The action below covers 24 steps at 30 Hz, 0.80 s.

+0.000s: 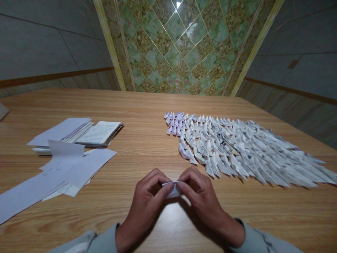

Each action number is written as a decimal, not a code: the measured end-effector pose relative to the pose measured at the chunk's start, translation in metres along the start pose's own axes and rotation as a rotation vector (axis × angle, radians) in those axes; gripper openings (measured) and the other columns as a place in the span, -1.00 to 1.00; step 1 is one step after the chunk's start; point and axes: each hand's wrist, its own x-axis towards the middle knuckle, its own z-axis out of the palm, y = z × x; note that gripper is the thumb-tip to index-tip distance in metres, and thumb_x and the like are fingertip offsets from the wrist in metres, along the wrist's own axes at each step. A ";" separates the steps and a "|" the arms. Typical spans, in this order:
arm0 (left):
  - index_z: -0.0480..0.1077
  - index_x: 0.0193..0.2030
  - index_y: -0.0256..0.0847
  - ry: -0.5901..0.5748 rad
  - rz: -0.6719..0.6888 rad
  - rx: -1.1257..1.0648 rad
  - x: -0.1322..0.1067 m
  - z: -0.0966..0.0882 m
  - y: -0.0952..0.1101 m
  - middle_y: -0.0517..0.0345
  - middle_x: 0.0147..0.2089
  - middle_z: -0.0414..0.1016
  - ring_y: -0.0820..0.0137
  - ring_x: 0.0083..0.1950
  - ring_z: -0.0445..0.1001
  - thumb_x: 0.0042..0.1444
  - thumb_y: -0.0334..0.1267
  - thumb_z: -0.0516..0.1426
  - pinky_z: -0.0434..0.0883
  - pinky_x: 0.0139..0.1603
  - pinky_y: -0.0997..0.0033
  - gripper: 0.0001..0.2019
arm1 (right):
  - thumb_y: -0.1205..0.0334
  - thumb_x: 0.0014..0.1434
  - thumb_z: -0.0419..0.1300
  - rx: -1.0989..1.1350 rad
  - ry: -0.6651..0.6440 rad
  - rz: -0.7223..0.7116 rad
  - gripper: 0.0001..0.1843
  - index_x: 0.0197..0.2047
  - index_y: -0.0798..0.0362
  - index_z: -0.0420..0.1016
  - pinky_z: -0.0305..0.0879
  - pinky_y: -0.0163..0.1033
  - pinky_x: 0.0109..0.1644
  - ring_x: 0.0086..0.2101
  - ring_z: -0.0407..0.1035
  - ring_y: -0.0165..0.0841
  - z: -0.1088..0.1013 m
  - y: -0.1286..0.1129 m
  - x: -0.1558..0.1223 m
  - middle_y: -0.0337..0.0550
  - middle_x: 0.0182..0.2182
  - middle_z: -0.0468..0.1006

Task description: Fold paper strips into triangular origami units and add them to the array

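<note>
My left hand and my right hand meet low in the middle of the wooden table. Both pinch one small folded piece of white paper between fingertips and thumbs, just above the tabletop. To the right and beyond the hands lies a wide spread of several small folded paper pieces laid in rows, a few at its far left corner tinted purple.
Loose white sheets lie fanned out at the left. Behind them sits a stack of printed paper and booklets. A green patterned tiled wall panel rises behind the table's far edge.
</note>
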 end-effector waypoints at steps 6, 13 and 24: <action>0.52 -0.44 -0.19 -0.023 -0.018 -0.015 0.001 0.001 -0.002 0.18 -0.43 0.46 0.37 -0.37 0.44 0.21 -0.27 0.25 0.33 -0.32 0.45 -0.81 | 0.24 0.29 0.19 0.010 -0.054 0.061 -0.84 -0.35 0.05 0.47 0.19 -0.25 -0.27 -0.35 0.35 -0.34 0.000 0.002 -0.001 -0.23 -0.41 0.47; 0.48 -0.47 -0.21 -0.061 -0.221 -0.129 0.005 -0.001 -0.004 0.21 -0.45 0.42 0.39 -0.38 0.37 0.19 -0.20 0.24 0.31 -0.34 0.45 -0.77 | 0.25 0.27 0.17 0.050 -0.049 0.097 -0.80 -0.41 0.04 0.41 0.18 -0.27 -0.30 -0.39 0.31 -0.36 -0.002 0.002 0.003 -0.26 -0.46 0.43; 0.49 -0.39 -0.27 -0.133 -0.367 -0.306 0.006 0.001 -0.013 0.17 -0.42 0.51 0.38 -0.37 0.40 0.05 -0.12 0.33 0.34 -0.33 0.44 -0.76 | 0.09 0.30 0.16 0.253 -0.035 0.194 -0.79 -0.30 0.05 0.42 0.24 -0.28 -0.31 -0.39 0.29 -0.37 -0.002 0.006 0.004 -0.26 -0.42 0.41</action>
